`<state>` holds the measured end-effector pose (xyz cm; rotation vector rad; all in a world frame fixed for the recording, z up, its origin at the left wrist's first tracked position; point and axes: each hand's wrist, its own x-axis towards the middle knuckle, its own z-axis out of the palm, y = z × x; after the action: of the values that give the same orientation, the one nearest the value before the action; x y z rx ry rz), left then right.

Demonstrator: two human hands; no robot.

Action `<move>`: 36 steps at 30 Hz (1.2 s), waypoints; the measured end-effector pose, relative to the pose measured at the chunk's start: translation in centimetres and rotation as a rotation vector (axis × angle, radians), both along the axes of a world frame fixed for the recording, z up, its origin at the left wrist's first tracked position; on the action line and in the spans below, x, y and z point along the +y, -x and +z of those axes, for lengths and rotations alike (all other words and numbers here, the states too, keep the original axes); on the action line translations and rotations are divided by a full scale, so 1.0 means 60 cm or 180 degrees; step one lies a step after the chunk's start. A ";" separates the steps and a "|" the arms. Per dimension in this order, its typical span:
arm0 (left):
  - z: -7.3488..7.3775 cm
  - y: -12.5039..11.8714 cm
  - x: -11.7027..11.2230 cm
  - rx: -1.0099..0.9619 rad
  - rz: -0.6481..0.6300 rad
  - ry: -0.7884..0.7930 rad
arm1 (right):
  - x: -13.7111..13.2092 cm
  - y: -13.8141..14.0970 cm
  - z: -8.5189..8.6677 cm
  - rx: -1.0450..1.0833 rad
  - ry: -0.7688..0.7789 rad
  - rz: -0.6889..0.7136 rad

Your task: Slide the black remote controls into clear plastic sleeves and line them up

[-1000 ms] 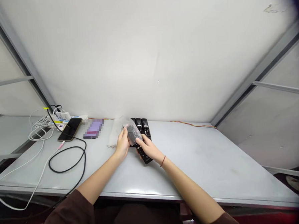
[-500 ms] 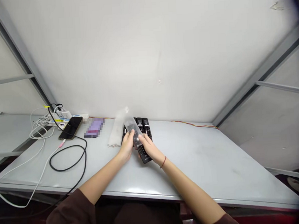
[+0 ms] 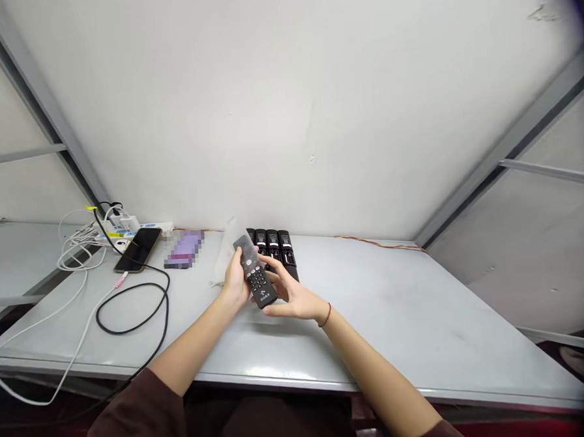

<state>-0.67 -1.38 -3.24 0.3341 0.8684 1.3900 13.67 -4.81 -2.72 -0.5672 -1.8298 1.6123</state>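
A black remote control is in my left hand, whose fingers are closed around its left edge. It tilts with its keypad side up, and a clear plastic sleeve covers its upper part. At its lower right, my right hand has thumb and fingers apart, the thumb close to the bottom end; whether it touches there I cannot tell. Just behind lie several black remotes in a row, backs up, with battery compartments uncovered. Another piece of clear plastic rests left of them, partly hidden.
At the left of the grey table are a black phone, a purple blurred item and a white power strip. A black cable and white cables loop there. Thin red-yellow wires run along the wall.
The remote has shifted slightly left and up, and more of its keypad shows outside the sleeve. My right hand has loosened from it, its fingers spreading at the lower end.
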 end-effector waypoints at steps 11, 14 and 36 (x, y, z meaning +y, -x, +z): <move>0.000 -0.022 -0.022 0.0210 -0.0251 -0.0316 | 0.015 0.002 -0.023 -0.0420 -0.0779 -0.1013; 0.014 0.000 -0.004 -0.0259 -0.0330 -0.0413 | 0.008 0.005 -0.021 -0.0453 -0.0947 -0.0905; 0.004 0.003 -0.003 -0.0410 -0.0595 -0.0167 | 0.013 0.027 -0.050 -0.0131 -0.0801 -0.1513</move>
<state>-0.85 -1.55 -2.97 0.3528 0.6783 1.2479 12.08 -4.03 -5.70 -0.8468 -1.7262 1.0474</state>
